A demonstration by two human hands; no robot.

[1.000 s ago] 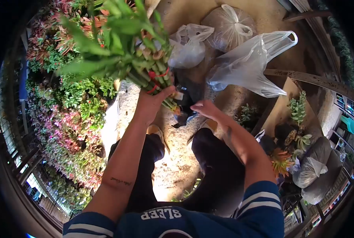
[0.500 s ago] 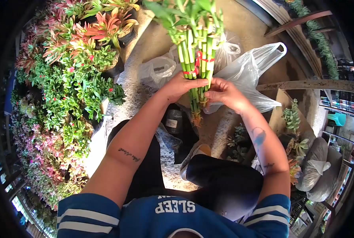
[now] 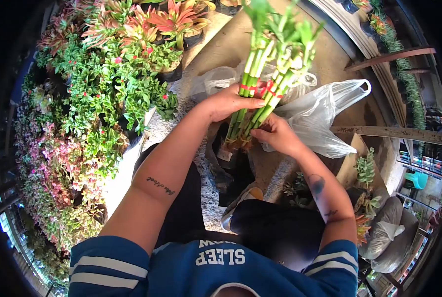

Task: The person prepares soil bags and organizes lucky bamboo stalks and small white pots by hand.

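Two bundles of lucky bamboo stalks [image 3: 252, 74], bound with red ties, stand side by side in front of me. Their leafy tops point away and their roots point toward me. My left hand [image 3: 229, 103] is closed round the stalks just below the ties, its thumb lying across the front. Lower down, my right hand [image 3: 279, 135] grips the right bundle [image 3: 264, 110] near the root end, thumb in front. Its other fingers are partly hidden behind the stalks. A clear plastic bag [image 3: 320, 116] lies just beyond my right hand.
Flowering plants [image 3: 127, 84] fill the left side. Potted succulents [image 3: 364, 168] and filled grey bags [image 3: 387, 227] stand at the right, below a wooden bar [image 3: 389, 132]. A dark plastic bag [image 3: 236, 180] lies near my legs.
The bundles now fan apart at the top, the right one leaning right. My right hand has moved lower on the stalks, toward the roots. The whole view has shifted slightly.
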